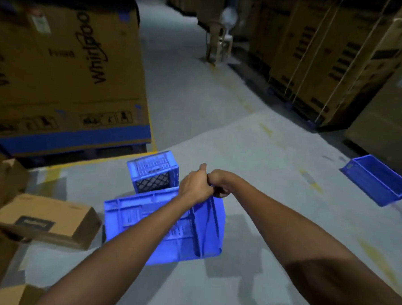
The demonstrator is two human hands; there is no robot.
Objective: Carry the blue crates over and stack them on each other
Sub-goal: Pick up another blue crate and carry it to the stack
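Observation:
I hold a large blue crate [133, 221] tilted on its side above the floor, its underside facing me. My left hand [194, 184] and my right hand [219, 184] are side by side, both gripping its far top rim. Just beyond it a smaller blue crate [153, 172] with mesh sides stands upright on the floor. Far to the right, a third blue crate [378, 179] lies open and tilted on the floor.
A big cardboard appliance box [66, 75] on a pallet stands at the left. Smaller cardboard boxes [42, 221] crowd the lower left. Rows of strapped cartons [328, 54] line the right of the aisle. A plastic chair [218, 41] stands far down the grey floor.

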